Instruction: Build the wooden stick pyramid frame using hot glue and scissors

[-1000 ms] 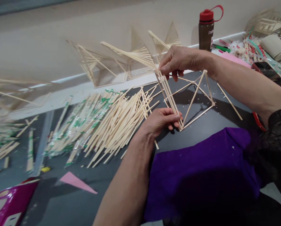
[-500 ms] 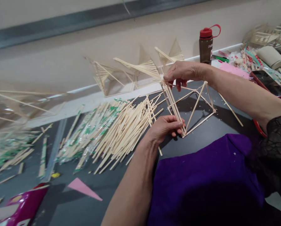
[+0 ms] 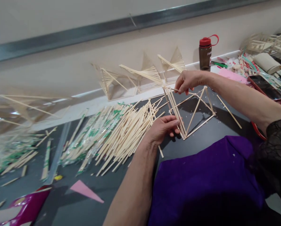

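A frame of pale wooden sticks (image 3: 197, 113) stands on the grey table, built from triangles joined at their corners. My left hand (image 3: 165, 128) is closed round its near-left leg, thumb on top, close to the bottom corner. Several sticks run side by side up that leg to the upper joint. Beside this joint, my right hand (image 3: 187, 82) pinches a short thin stick (image 3: 174, 90), whose far end touches or nearly touches the frame top. The fingertips partly hide it. Just left of my left hand lies a heap of loose sticks (image 3: 126, 135).
Finished-looking stick models (image 3: 142, 73) line the wall. A brown bottle (image 3: 205, 56) with a red lid stands behind my right arm. Also about are a phone (image 3: 265, 87), wrapped chopsticks (image 3: 90, 138), a lone stick (image 3: 229, 112), a pink paper triangle (image 3: 86, 190) and a magenta packet (image 3: 27, 204).
My right hand has moved from the frame's upper joint a little to the right, and a short thin stick now shows in its fingers. My left hand keeps its hold. The view has shifted slightly.
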### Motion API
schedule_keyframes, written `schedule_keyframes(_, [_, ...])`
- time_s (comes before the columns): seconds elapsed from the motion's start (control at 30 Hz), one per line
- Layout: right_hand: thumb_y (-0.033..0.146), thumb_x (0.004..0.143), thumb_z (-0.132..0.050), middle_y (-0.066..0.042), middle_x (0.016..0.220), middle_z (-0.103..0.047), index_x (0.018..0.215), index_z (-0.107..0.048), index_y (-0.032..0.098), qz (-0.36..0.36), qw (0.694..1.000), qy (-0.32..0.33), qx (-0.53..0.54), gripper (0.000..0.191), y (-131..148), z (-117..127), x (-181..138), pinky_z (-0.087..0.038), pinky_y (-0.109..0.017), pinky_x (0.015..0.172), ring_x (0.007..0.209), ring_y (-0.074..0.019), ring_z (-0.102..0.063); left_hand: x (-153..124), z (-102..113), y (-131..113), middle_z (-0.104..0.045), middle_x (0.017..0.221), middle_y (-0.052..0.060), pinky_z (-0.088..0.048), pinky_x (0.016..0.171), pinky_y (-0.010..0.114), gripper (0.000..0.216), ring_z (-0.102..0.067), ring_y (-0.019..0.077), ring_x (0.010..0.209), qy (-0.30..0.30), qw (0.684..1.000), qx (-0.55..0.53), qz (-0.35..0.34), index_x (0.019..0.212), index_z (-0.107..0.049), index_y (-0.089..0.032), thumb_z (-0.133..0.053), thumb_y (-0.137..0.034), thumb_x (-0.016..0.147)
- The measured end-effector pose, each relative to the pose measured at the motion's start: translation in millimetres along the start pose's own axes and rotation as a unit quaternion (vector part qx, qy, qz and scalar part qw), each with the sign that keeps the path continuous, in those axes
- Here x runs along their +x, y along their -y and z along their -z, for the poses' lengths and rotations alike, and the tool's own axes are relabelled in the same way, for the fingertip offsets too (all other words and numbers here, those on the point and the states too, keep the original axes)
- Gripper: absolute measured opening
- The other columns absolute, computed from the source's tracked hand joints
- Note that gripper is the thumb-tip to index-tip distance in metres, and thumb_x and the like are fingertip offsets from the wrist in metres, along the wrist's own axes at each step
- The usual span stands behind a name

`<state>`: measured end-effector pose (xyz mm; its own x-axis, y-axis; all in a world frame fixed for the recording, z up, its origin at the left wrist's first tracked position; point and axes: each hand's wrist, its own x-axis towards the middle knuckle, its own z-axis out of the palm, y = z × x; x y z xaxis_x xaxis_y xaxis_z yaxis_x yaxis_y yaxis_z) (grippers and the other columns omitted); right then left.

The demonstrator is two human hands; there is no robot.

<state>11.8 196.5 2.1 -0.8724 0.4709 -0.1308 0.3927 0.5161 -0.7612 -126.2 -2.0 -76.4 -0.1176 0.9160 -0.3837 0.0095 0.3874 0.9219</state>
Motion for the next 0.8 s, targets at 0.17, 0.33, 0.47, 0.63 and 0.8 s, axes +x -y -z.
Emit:
schedule_keyframes(0.17, [0.006,0.077,-0.073,-0.001,0.071,-0.071,0.084,-0.076,0.014,0.007,1.000,-0.010,-0.004,0.011,-2,1,-1,-0.037,-0.018,0.044,0.053,-0.0067,-0.061,1,1,1,-0.063,0.052,0.000,-0.035,0.040,0.017,0.015,-0.055,0.0085,0.045,-0.007,1.000,-0.017,-0.014,0.073,-0.069,-0.017,-0.079,-0.028,0.069])
schedule_keyframes(0.33, [0.008,0.077,-0.074,0.000,0.070,-0.070,0.084,-0.076,0.015,0.006,1.000,-0.026,-0.001,0.010,4,6,-14,-0.039,-0.020,0.045,0.053,-0.0075,-0.060,-1,3,-3,-0.065,0.057,0.000,-0.037,0.040,0.016,0.019,-0.057,0.0084,0.048,-0.017,0.998,-0.045,-0.036,0.071,-0.068,-0.016,-0.081,-0.028,0.065])
schedule_keyframes(0.47, [0.011,0.078,-0.075,-0.001,0.068,-0.069,0.082,-0.075,0.014,0.006,0.998,-0.054,-0.010,0.006,5,9,-26,-0.043,-0.022,0.050,0.053,-0.0085,-0.059,-3,5,-7,-0.067,0.061,0.001,-0.037,0.038,0.016,0.018,-0.058,0.0083,0.048,-0.026,0.997,-0.054,-0.051,0.071,-0.069,-0.016,-0.082,-0.026,0.064])
schedule_keyframes(0.63, [0.011,0.079,-0.073,-0.001,0.069,-0.070,0.085,-0.075,0.014,0.007,0.998,-0.066,-0.021,0.006,1,6,-38,-0.039,-0.021,0.046,0.053,-0.0078,-0.059,-3,9,-9,-0.071,0.068,0.003,-0.032,0.036,0.016,0.017,-0.057,0.0073,0.048,-0.044,0.996,-0.056,-0.063,0.071,-0.072,-0.016,-0.083,-0.025,0.061])
schedule_keyframes(0.8, [0.008,0.081,-0.068,-0.003,0.071,-0.070,0.089,-0.076,0.011,-0.010,0.997,-0.068,-0.034,0.012,0,-4,-47,-0.038,-0.021,0.045,0.052,-0.0075,-0.059,-1,11,-8,-0.069,0.065,0.002,-0.025,0.035,0.016,0.026,-0.051,0.0060,0.043,-0.058,0.994,-0.053,-0.079,0.070,-0.073,-0.016,-0.087,-0.030,0.054])
